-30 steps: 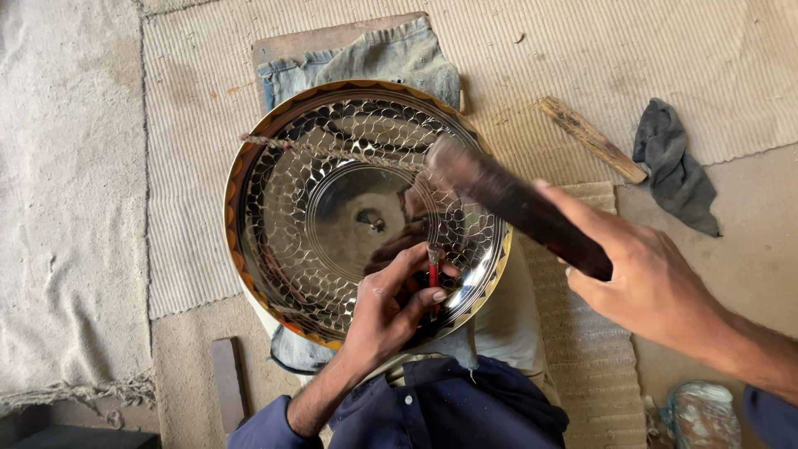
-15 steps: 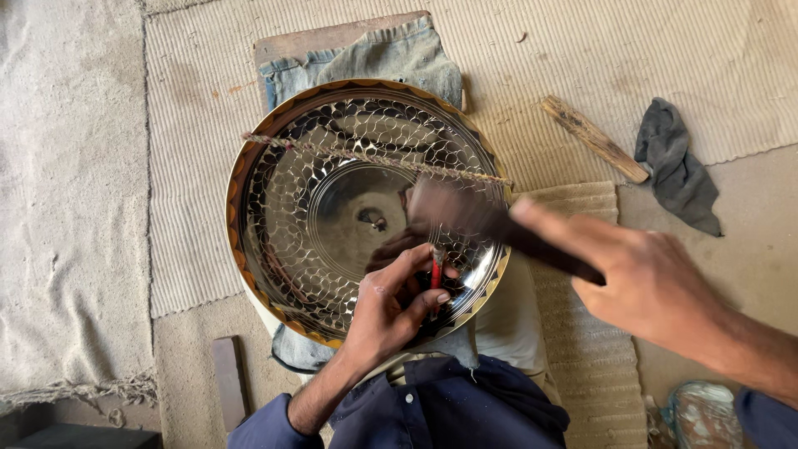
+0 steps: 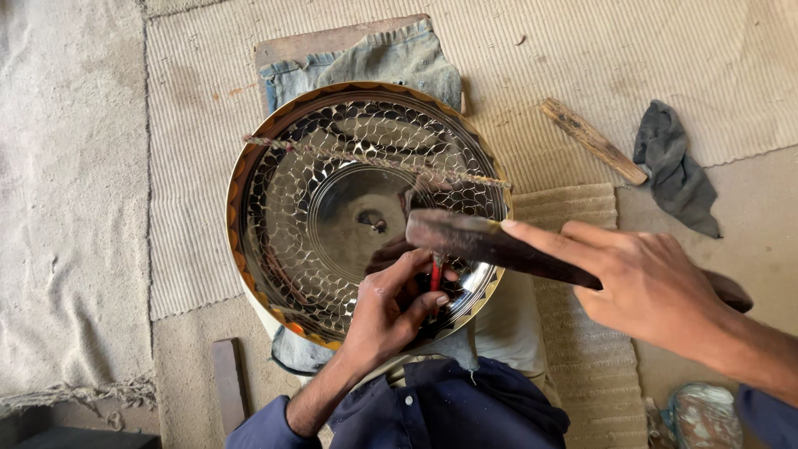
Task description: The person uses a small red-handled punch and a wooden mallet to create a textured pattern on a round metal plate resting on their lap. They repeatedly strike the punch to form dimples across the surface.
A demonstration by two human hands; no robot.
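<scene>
Hammered metal bowl (image 3: pixel 332 216), left hand (image 3: pixel 391 312) holding punch (image 3: pixel 435 274), right hand (image 3: pixel 648 283) gripping hammer (image 3: pixel 474 237)

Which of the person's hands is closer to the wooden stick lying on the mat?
Right. The right hand, gripping a hammer, is just below the wooden stick on the mat. The left hand holds a small red tool on the patterned metal dish, farther away.

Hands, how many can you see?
2. The left hand pinches a small red-marked punch against the shiny patterned metal dish. The right hand grips a hammer above the punch. No others show.
</scene>
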